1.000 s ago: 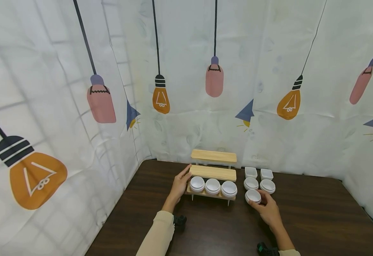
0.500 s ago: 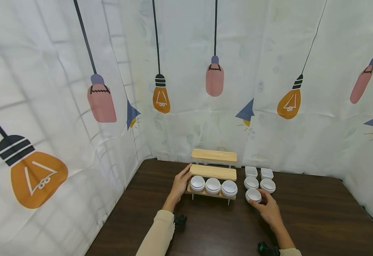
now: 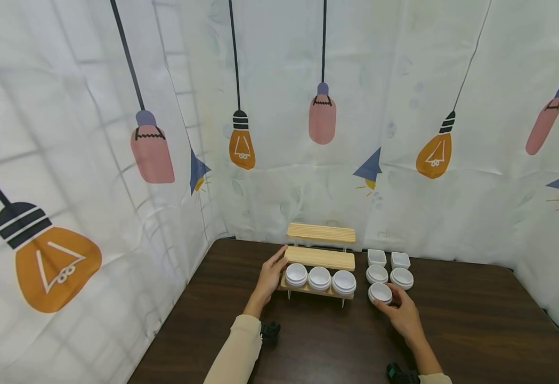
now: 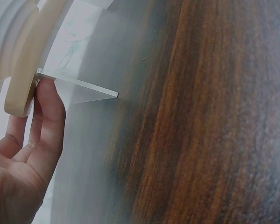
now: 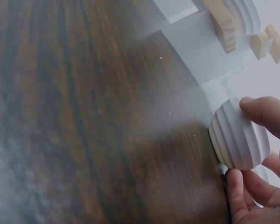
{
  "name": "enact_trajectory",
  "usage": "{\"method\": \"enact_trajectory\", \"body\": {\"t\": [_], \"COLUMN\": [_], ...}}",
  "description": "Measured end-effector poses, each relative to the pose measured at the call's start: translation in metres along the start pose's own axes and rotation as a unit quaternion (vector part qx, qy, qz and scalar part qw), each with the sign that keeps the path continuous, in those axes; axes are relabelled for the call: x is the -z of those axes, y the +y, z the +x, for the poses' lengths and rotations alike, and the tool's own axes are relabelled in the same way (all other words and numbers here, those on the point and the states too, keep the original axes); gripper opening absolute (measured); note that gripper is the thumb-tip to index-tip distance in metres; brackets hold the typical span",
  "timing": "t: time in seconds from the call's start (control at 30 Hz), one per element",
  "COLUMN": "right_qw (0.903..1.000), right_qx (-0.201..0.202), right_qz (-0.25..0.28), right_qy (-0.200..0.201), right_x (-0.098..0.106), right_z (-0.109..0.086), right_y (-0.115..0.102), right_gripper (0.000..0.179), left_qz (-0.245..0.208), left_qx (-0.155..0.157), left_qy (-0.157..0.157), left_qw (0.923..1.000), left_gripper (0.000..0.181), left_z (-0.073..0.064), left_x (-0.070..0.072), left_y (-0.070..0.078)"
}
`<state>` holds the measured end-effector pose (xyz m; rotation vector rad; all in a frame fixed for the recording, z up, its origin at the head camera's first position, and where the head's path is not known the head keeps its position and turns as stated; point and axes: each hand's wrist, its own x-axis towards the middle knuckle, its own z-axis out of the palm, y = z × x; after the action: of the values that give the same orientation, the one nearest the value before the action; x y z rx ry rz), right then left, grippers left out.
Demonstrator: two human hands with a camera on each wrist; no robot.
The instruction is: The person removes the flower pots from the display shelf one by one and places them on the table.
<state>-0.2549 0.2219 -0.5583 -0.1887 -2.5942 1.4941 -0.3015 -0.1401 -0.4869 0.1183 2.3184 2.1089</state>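
Note:
In the head view a tiered wooden rack (image 3: 322, 258) with clear supports stands on the dark table. Three round white ribbed bowls (image 3: 319, 278) sit in a row on its lowest tier. My left hand (image 3: 267, 280) holds the rack's left end; in the left wrist view its fingers (image 4: 51, 107) close about the end of a wooden board. To the right, my right hand (image 3: 402, 314) grips a similar white bowl (image 3: 379, 293), thumb on one side and fingers on the other. The ribbed side of that bowl shows in the right wrist view, low over the table.
Behind the gripped bowl stand two more round bowls (image 3: 401, 277). Two square white bowls (image 3: 400, 260) are at the back of this group. A white curtain (image 3: 279, 202) printed with lamps hangs along the table's far and left edges. The table (image 3: 327, 341) is dark wood.

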Motion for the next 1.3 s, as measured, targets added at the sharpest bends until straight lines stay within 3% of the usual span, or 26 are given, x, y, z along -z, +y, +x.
{"method": "enact_trajectory", "body": {"t": [0.17, 0.37, 0.47, 0.77, 0.93, 1.3], "right_qw": [0.9999, 0.9999, 0.9999, 0.9995, 0.9989, 0.9949], "right_qx": [-0.003, 0.001, 0.001, 0.005, 0.026, 0.088], "right_qz": [0.008, 0.014, 0.017, 0.011, 0.014, 0.049], "right_qy": [-0.005, -0.005, -0.003, 0.029, 0.036, 0.009], "right_x": [0.001, 0.007, 0.011, 0.019, 0.018, -0.009], "right_z": [-0.002, -0.006, -0.008, -0.011, -0.013, -0.014], "right_y": [0.001, -0.003, -0.009, -0.036, -0.053, -0.073], "right_gripper": [0.069, 0.071, 0.069, 0.062, 0.060, 0.060], "left_qz": [0.006, 0.006, 0.008, 0.014, 0.016, 0.018], "left_qx": [0.002, 0.007, 0.001, -0.009, -0.008, -0.005], "left_qy": [-0.002, 0.012, 0.022, 0.028, 0.027, 0.026], "left_qw": [1.0000, 0.9999, 0.9997, 0.9995, 0.9995, 0.9995], "left_gripper": [0.047, 0.047, 0.047, 0.046, 0.045, 0.044], "left_z": [0.003, 0.019, 0.021, 0.022, 0.022, 0.021], "left_x": [0.000, -0.001, -0.002, -0.003, -0.003, -0.004], "left_y": [-0.004, -0.029, -0.033, -0.034, -0.034, -0.034]}}
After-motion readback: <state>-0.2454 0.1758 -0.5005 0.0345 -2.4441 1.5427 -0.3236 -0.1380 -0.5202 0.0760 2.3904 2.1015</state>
